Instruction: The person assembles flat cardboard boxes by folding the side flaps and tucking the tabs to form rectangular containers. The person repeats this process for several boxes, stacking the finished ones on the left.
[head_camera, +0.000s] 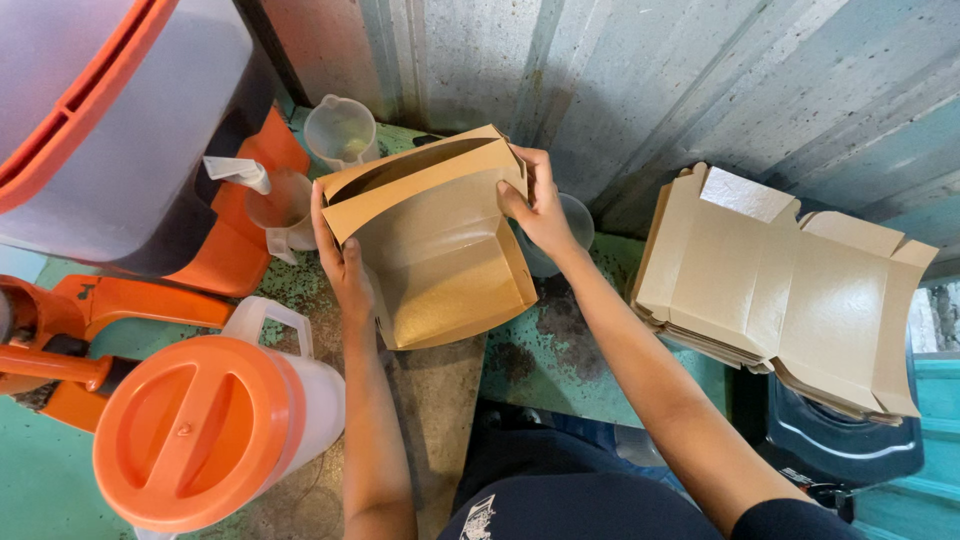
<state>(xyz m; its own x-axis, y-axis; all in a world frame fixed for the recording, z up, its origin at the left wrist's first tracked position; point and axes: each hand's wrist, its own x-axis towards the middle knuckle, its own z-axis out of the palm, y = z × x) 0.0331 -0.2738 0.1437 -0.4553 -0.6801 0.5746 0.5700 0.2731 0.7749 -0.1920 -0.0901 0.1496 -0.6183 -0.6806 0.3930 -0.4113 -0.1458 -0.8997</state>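
Observation:
A brown cardboard food box, partly folded up with its inside facing me, stands on the worn green table. My left hand grips its left wall. The box's upper right flap is pinched by my right hand. To the right lies a stack of flat unfolded box blanks, apart from both hands.
An orange-lidded plastic pitcher stands at the near left. A large drink dispenser with orange trim fills the upper left, two clear measuring jugs beside it. A corrugated metal wall runs behind. A dark container sits under the blanks.

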